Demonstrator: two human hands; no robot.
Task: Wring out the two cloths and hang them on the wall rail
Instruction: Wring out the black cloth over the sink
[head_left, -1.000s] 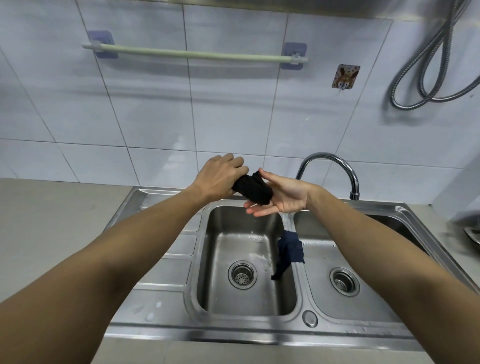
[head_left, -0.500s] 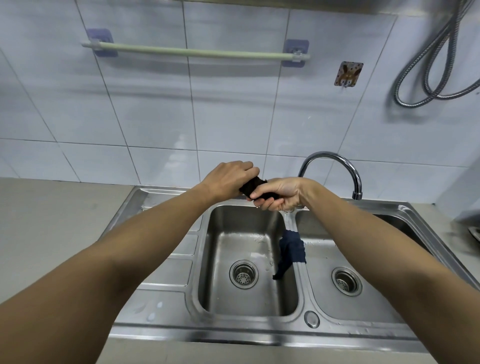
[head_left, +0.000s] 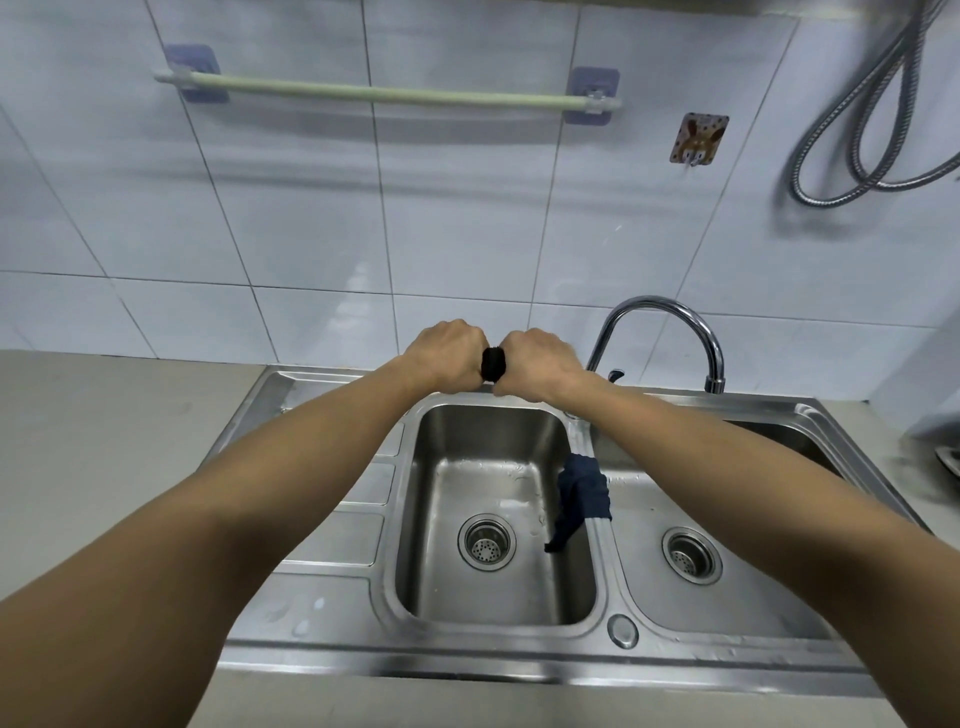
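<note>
A black cloth shows as a dark band between the two hands, left hand and right hand. Over the sink divider there's a dark navy blue cloth, plain, no print. The sink is brushed silver steel with shiny grey drains. The tap gleams chrome. Up on the wall, the rail is pale mint green, on lilac-purple square pads. The tiles are glossy white with thin grey grout lines. A small hook is brown and cream with dots. The hose is silver-grey. The desk is flat beige-grey.
</note>
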